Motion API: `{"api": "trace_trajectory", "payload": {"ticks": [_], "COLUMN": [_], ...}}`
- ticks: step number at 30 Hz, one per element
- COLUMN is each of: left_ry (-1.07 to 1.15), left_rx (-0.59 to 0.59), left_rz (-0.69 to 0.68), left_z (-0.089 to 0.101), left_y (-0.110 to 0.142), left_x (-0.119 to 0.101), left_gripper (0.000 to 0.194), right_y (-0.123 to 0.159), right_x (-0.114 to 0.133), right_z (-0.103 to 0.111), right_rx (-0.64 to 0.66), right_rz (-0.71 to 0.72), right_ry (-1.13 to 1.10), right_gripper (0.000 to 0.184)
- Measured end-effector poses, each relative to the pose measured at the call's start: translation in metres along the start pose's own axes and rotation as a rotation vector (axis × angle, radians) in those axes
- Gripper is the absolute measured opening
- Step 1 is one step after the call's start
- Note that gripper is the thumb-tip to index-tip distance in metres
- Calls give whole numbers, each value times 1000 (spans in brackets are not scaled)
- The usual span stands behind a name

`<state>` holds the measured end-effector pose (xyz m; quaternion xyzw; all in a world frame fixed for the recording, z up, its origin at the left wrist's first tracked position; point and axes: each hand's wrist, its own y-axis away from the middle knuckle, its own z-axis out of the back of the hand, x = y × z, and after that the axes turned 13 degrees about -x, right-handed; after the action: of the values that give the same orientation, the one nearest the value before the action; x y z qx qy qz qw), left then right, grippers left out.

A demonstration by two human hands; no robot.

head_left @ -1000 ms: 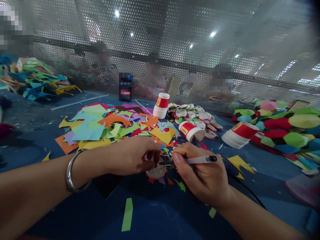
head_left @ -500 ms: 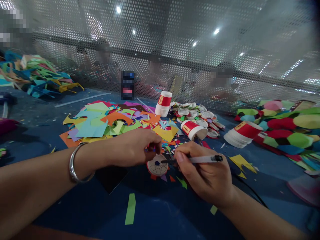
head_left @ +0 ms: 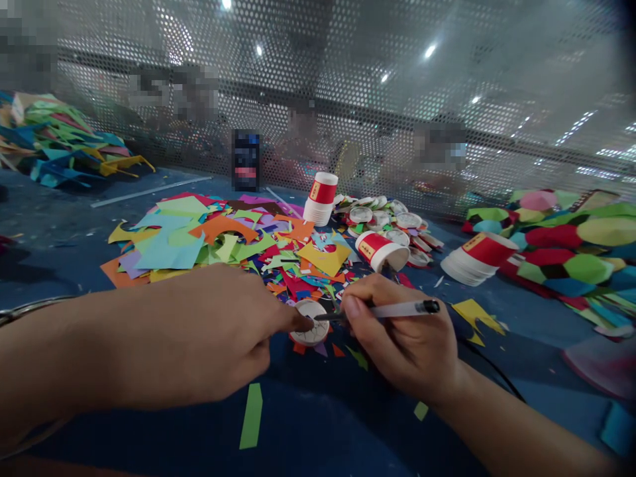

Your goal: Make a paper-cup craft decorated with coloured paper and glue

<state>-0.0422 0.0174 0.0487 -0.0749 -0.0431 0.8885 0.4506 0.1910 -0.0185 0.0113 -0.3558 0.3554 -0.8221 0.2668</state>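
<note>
My right hand [head_left: 402, 341] grips a pen [head_left: 397, 309] with a clear barrel and black end, its tip at the face of a small round white disc [head_left: 318, 336], which looks like a paper cup's base. Fine dark lines are drawn on the disc, and bits of orange and purple paper show around its edge. My left hand [head_left: 213, 331] reaches in from the left, its index fingertip pressed on the disc and covering part of the drawing. The other left fingers are curled under, with nothing visible in them.
Coloured paper scraps [head_left: 173, 232] spread behind my hands. A stack of red-and-white paper cups [head_left: 322, 193] stands behind; a tipped cup [head_left: 380, 250] and another stack [head_left: 479, 257] lie rightward. White discs [head_left: 380, 218] are heaped at the back. A phone [head_left: 246, 159] leans against the mesh panel.
My left hand has come down and nearer, and its index finger now rests on the disc's middle. The pen stays at the disc in my right hand. The view has shifted slightly.
</note>
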Motion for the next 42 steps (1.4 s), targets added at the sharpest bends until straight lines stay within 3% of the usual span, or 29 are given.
{"api": "trace_trajectory", "payload": {"ticks": [10, 19, 24, 28, 32, 42], "left_ry": [-65, -105, -233, -181, -84, 22], "left_rx": [-97, -56, 88, -20, 13, 60], "left_rz": [-66, -122, -215, -64, 87, 105], "left_z": [-30, -27, -30, -45, -51, -51], "left_y": [16, 12, 11, 19, 21, 14], "left_x": [0, -13, -17, -18, -18, 0], "left_gripper": [13, 22, 24, 25, 23, 35], "right_y": [0, 1, 0, 1, 1, 1], "right_x": [0, 0, -1, -2, -2, -1], "right_z": [-2, -2, -3, -3, -4, -6], "right_rx": [-13, -16, -9, -12, -3, -2], "right_rz": [14, 15, 20, 20, 13, -3], "right_ry": [-14, -18, -42, -27, -31, -18], "right_gripper": [12, 14, 14, 14, 15, 15]}}
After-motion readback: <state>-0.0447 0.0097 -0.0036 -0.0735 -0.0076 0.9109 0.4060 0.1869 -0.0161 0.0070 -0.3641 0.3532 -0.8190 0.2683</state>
